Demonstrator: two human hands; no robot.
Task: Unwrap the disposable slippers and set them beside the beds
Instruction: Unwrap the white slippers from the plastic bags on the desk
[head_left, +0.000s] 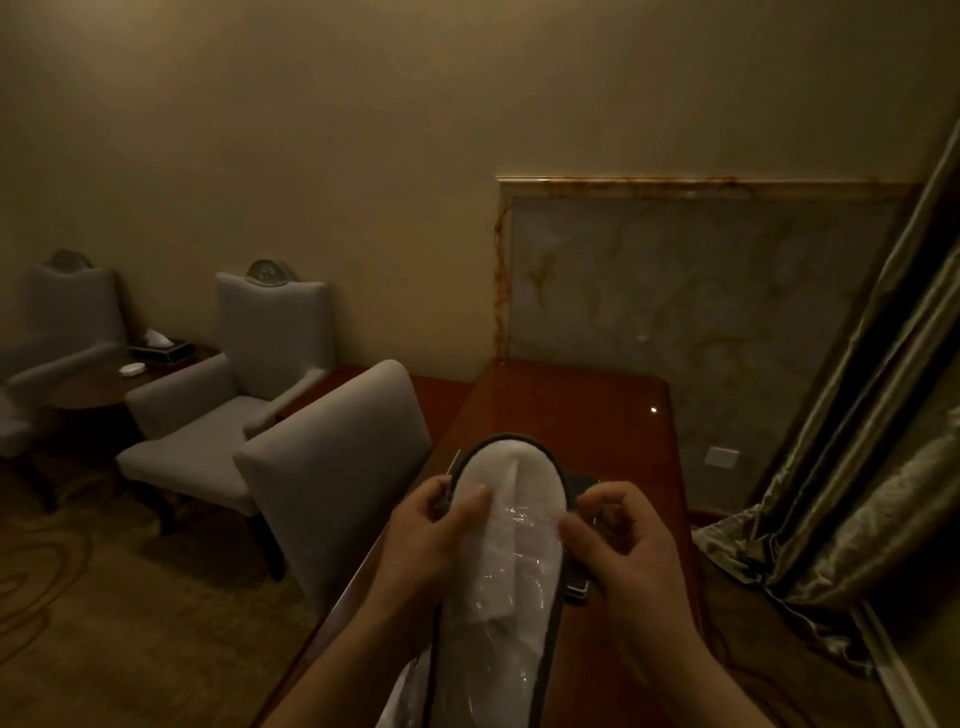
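Note:
A pair of white disposable slippers (511, 483) with a dark rim is held upright over the wooden desk (566, 410), its toe end pointing away from me. Clear plastic wrap (498, 592) still covers the lower part and trails down toward me. My left hand (431, 540) grips the slippers' left edge with the thumb on the white top. My right hand (618, 540) pinches the wrap at the right edge. No bed is in view.
A dark flat object (579, 590) lies on the desk under my right hand. A grey chair (332, 462) stands at the desk's left, an armchair (228, 405) beyond it, and a round side table (98, 384) with a tissue box. Curtains (852, 493) hang at right.

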